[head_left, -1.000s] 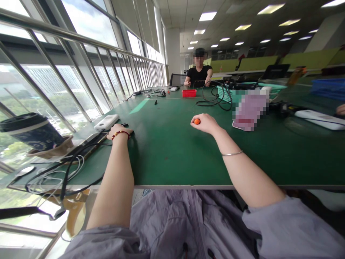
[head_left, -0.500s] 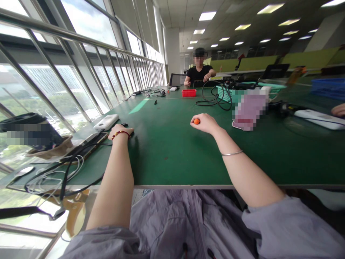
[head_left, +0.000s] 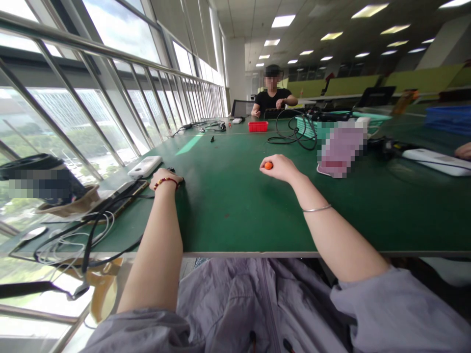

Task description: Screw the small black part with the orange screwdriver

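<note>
My right hand rests on the green table, its fingers closed round a small tool with an orange end. My left hand lies on the table to the left, curled over something small and dark at its fingertips that I cannot make out. A red bead bracelet circles the left wrist and a thin silver bangle the right forearm. A white power bank lies just beyond my left hand, and a phone with dark cables lies beside it.
A paper cup stands at the far left above tangled cables. A blurred pink object, a black cable loop, a red tray and a white keyboard lie farther out. A person in black sits at the far end.
My hands have hardly moved; the left hand has crept slightly to the right. The person at the far end has shifted an arm.
</note>
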Demonstrator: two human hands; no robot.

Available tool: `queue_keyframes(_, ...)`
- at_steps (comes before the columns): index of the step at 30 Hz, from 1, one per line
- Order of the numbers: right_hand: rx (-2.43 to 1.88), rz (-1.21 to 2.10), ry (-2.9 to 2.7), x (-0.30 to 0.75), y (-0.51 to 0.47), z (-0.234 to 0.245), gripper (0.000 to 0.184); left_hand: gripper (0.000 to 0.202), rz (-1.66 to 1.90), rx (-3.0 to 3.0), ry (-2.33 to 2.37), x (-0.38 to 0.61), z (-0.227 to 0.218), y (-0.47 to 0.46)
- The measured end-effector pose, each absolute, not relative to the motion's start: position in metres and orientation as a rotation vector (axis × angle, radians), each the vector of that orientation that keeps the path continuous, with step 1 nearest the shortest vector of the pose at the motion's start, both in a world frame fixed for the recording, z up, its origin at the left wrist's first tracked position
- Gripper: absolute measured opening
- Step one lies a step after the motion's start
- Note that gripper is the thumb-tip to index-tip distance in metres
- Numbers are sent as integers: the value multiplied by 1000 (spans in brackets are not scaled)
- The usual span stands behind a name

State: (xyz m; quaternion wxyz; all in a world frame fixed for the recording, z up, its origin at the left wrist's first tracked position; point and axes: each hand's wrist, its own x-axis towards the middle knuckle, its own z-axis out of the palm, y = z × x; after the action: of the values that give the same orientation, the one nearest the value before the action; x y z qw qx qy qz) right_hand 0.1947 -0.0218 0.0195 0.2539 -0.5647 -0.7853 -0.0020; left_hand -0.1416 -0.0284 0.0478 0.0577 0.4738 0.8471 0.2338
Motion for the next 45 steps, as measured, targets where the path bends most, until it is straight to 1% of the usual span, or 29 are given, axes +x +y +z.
queue_keyframes(4,-1530,0,-2136,195,-23,20,19,37,638,1412,2523,-145,49,-28)
queue_keyframes(9,-1540,-9,-2145,193,-24,21,19,19,584,1862,2247,-129,37,-15)
queue_keyframes(11,-1534,-20,-2152,192,-24,21,19,12,605,2104,2059,-103,30,-10)
queue_keyframes(15,-1489,-4,-2184,191,-26,25,19,16,636,2445,1506,-32,13,-12)
queue_keyframes(18,-1470,10,-2224,193,-29,33,19,18,644,2595,1291,9,5,-22)
queue_keyframes(21,-1515,48,-2255,196,-32,42,18,17,671,2639,1232,24,1,-29)
queue_keyframes(24,-1625,182,-2323,199,-34,47,17,15,740,2570,1179,21,-3,-29)
queue_keyframes(30,-1692,350,-2436,197,-32,44,23,15,838,2320,1140,15,-12,-21)
queue_keyframes(36,-1728,321,-2423,195,-32,42,24,25,790,2300,1137,11,-7,-21)
queue_keyframes(45,-1705,294,-2431,193,-29,37,25,19,766,2346,1175,6,-8,-19)
